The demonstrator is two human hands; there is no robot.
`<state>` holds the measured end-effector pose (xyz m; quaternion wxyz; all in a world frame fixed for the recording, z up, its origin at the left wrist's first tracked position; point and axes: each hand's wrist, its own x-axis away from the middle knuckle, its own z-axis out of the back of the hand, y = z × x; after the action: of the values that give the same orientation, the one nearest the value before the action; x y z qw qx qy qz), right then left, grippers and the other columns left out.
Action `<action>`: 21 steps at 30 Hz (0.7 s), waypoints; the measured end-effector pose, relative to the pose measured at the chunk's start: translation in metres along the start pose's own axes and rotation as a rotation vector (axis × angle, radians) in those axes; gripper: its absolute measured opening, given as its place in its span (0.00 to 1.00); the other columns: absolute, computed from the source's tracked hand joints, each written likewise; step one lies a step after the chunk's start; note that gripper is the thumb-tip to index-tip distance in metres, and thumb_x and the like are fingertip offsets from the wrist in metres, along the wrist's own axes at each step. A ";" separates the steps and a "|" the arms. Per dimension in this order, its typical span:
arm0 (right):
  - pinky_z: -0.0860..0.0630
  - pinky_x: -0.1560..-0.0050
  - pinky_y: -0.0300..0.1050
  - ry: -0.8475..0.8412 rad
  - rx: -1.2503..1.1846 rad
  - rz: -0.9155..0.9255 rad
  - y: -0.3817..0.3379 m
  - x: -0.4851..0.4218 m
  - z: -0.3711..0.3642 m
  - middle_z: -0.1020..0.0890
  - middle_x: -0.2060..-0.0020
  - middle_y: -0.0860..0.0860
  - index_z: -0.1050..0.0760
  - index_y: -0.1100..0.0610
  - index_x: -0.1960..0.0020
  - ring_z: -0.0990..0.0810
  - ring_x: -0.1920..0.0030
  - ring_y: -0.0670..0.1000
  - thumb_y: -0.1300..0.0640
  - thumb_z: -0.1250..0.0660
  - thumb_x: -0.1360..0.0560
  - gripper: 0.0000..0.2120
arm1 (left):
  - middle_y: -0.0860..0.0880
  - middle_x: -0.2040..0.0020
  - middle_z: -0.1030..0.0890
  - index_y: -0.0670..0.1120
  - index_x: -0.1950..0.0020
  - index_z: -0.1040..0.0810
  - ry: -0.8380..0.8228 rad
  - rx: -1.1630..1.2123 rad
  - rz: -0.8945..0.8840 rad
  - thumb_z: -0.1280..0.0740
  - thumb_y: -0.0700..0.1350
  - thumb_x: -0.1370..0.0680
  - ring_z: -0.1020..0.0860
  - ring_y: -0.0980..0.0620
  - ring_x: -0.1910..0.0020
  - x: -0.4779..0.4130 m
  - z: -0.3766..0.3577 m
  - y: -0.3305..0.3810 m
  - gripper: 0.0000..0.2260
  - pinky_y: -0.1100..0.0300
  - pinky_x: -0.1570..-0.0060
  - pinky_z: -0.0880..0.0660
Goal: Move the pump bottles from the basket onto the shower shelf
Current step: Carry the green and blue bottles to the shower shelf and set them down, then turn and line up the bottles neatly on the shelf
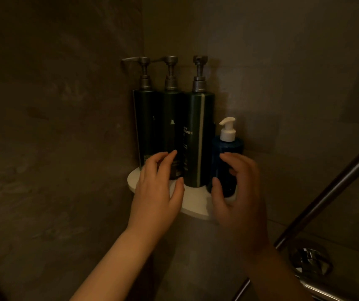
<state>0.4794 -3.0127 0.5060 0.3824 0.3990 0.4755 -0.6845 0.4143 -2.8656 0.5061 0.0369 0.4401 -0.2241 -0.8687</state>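
Three tall dark green pump bottles stand upright in a row on a white corner shelf (196, 203): the left bottle (144, 124), the middle bottle (171, 118) and the right bottle (198, 135). A short blue bottle (228, 148) with a white pump stands at the shelf's right end. My left hand (159, 192) hovers in front of the middle bottle, fingers spread, holding nothing. My right hand (237, 192) curls around the blue bottle's lower part with thumb and fingers slightly apart from it. The basket is out of view.
Dark stone walls meet in the corner behind the shelf. A metal rail (330, 192) slants up at the right, with a chrome fitting (308, 261) on the wall below it. The light is dim.
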 end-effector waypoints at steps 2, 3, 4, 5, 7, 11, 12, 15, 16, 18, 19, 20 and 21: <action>0.32 0.38 0.34 -0.033 0.037 0.044 -0.007 -0.010 -0.003 0.29 0.39 0.51 0.31 0.57 0.35 0.30 0.37 0.48 0.57 0.37 0.26 0.19 | 0.52 0.32 0.38 0.53 0.26 0.42 0.021 -0.003 0.023 0.39 0.50 0.23 0.44 0.65 0.37 -0.004 0.006 -0.008 0.26 0.60 0.39 0.37; 0.33 0.37 0.33 -0.053 0.055 0.065 -0.010 -0.015 -0.006 0.29 0.39 0.51 0.30 0.58 0.36 0.31 0.37 0.47 0.57 0.37 0.26 0.19 | 0.52 0.31 0.39 0.53 0.26 0.43 0.029 -0.007 0.036 0.39 0.50 0.23 0.45 0.65 0.37 -0.007 0.008 -0.012 0.27 0.60 0.39 0.37; 0.35 0.36 0.32 -0.078 0.068 0.082 -0.012 -0.021 -0.008 0.29 0.39 0.51 0.30 0.58 0.36 0.32 0.37 0.46 0.58 0.37 0.26 0.19 | 0.52 0.31 0.40 0.53 0.26 0.44 0.039 -0.009 0.050 0.39 0.50 0.23 0.46 0.65 0.37 -0.010 0.009 -0.016 0.28 0.60 0.38 0.38; 0.37 0.35 0.32 -0.104 0.077 0.097 -0.016 -0.026 -0.010 0.29 0.39 0.51 0.30 0.58 0.36 0.33 0.36 0.45 0.58 0.37 0.26 0.19 | 0.52 0.30 0.41 0.53 0.25 0.46 0.052 -0.007 0.063 0.38 0.50 0.23 0.46 0.65 0.37 -0.012 0.011 -0.020 0.28 0.60 0.38 0.39; 0.37 0.35 0.31 -0.153 0.097 0.126 -0.023 -0.039 -0.014 0.28 0.39 0.51 0.29 0.57 0.36 0.33 0.36 0.45 0.58 0.36 0.26 0.19 | 0.53 0.30 0.43 0.54 0.25 0.48 0.076 0.007 0.083 0.37 0.50 0.23 0.45 0.62 0.35 -0.018 0.012 -0.028 0.30 0.61 0.38 0.40; 0.35 0.37 0.35 -0.197 0.132 0.215 -0.040 -0.071 -0.023 0.27 0.39 0.52 0.29 0.57 0.36 0.30 0.37 0.48 0.59 0.35 0.26 0.18 | 0.52 0.29 0.46 0.53 0.24 0.54 0.083 0.003 0.119 0.37 0.50 0.23 0.43 0.52 0.31 -0.029 0.009 -0.041 0.33 0.59 0.37 0.39; 0.35 0.37 0.35 -0.206 0.143 0.249 -0.045 -0.081 -0.025 0.27 0.39 0.53 0.29 0.58 0.36 0.30 0.37 0.48 0.59 0.35 0.25 0.18 | 0.52 0.29 0.46 0.53 0.24 0.55 0.085 0.007 0.124 0.37 0.50 0.23 0.43 0.51 0.31 -0.032 0.008 -0.042 0.34 0.59 0.37 0.39; 0.35 0.37 0.38 -0.249 0.221 0.355 -0.063 -0.114 -0.032 0.27 0.39 0.54 0.31 0.58 0.35 0.31 0.37 0.50 0.57 0.36 0.25 0.19 | 0.54 0.29 0.48 0.52 0.24 0.56 0.109 0.025 0.128 0.37 0.50 0.23 0.44 0.50 0.30 -0.042 0.003 -0.046 0.35 0.57 0.35 0.40; 0.34 0.37 0.39 -0.263 0.252 0.385 -0.070 -0.126 -0.035 0.27 0.39 0.54 0.31 0.58 0.35 0.31 0.37 0.50 0.57 0.36 0.25 0.20 | 0.56 0.29 0.49 0.53 0.25 0.56 0.120 0.031 0.128 0.37 0.50 0.24 0.46 0.51 0.29 -0.045 0.002 -0.047 0.35 0.57 0.35 0.41; 0.33 0.38 0.41 -0.284 0.315 0.437 -0.082 -0.149 -0.041 0.26 0.39 0.54 0.30 0.59 0.35 0.30 0.37 0.51 0.57 0.37 0.25 0.20 | 0.57 0.28 0.50 0.55 0.25 0.58 0.133 0.038 0.144 0.37 0.50 0.24 0.48 0.52 0.29 -0.049 0.000 -0.050 0.36 0.57 0.34 0.44; 0.32 0.39 0.43 -0.296 0.349 0.458 -0.087 -0.161 -0.045 0.26 0.39 0.54 0.30 0.59 0.35 0.30 0.38 0.52 0.56 0.37 0.25 0.19 | 0.57 0.28 0.51 0.55 0.25 0.59 0.133 0.043 0.159 0.37 0.50 0.24 0.48 0.52 0.29 -0.051 -0.001 -0.052 0.36 0.57 0.33 0.46; 0.31 0.41 0.45 -0.312 0.386 0.471 -0.091 -0.174 -0.048 0.26 0.39 0.55 0.30 0.59 0.36 0.29 0.39 0.53 0.56 0.38 0.25 0.19 | 0.56 0.27 0.51 0.54 0.25 0.61 0.128 0.050 0.176 0.37 0.50 0.24 0.48 0.52 0.28 -0.052 -0.002 -0.053 0.37 0.58 0.33 0.47; 0.31 0.42 0.47 -0.332 0.425 0.476 -0.094 -0.186 -0.053 0.26 0.40 0.55 0.29 0.59 0.36 0.29 0.39 0.54 0.55 0.39 0.25 0.18 | 0.55 0.27 0.51 0.54 0.25 0.61 0.122 0.058 0.191 0.37 0.50 0.23 0.49 0.52 0.28 -0.053 -0.003 -0.055 0.37 0.58 0.33 0.48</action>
<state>0.4764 -2.9113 0.6959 0.5117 0.4525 0.1474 -0.7153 0.4565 -2.8034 0.5207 0.1202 0.4696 -0.2872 -0.8262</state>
